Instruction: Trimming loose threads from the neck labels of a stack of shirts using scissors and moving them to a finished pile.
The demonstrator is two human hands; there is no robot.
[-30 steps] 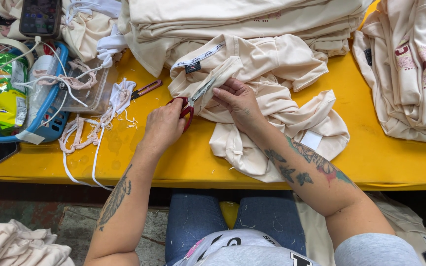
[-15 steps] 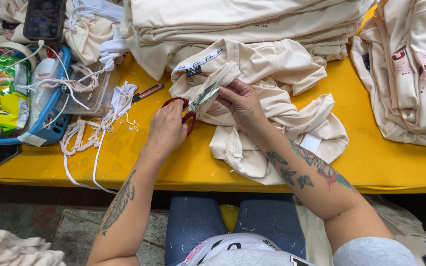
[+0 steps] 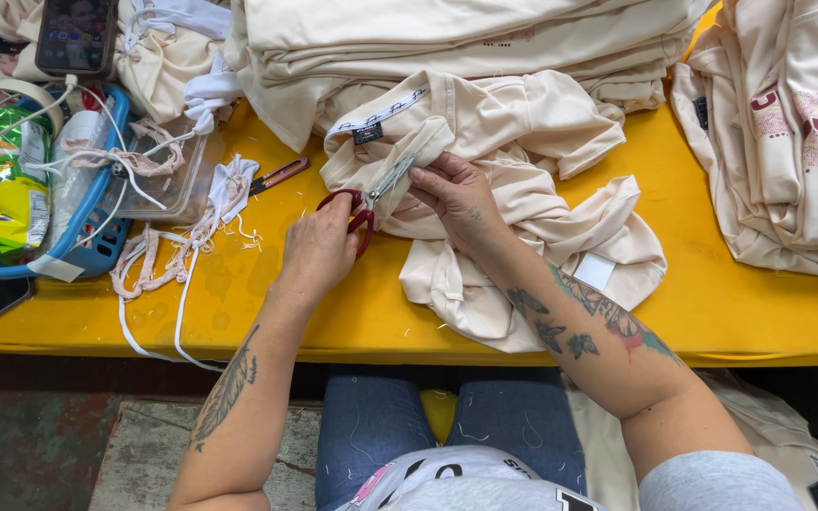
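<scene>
In the blue basket point(image 3: 97, 248), snack packets point(image 3: 7, 189).

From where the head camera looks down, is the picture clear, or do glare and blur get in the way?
Head view: sharp and evenly lit, no real blur. The yellow table shows a soft sheen, no harsh glare. The left hand with the red-handled scissors and the right hand on the cream garment cast faint shadows; the floor is dimmer.
</scene>
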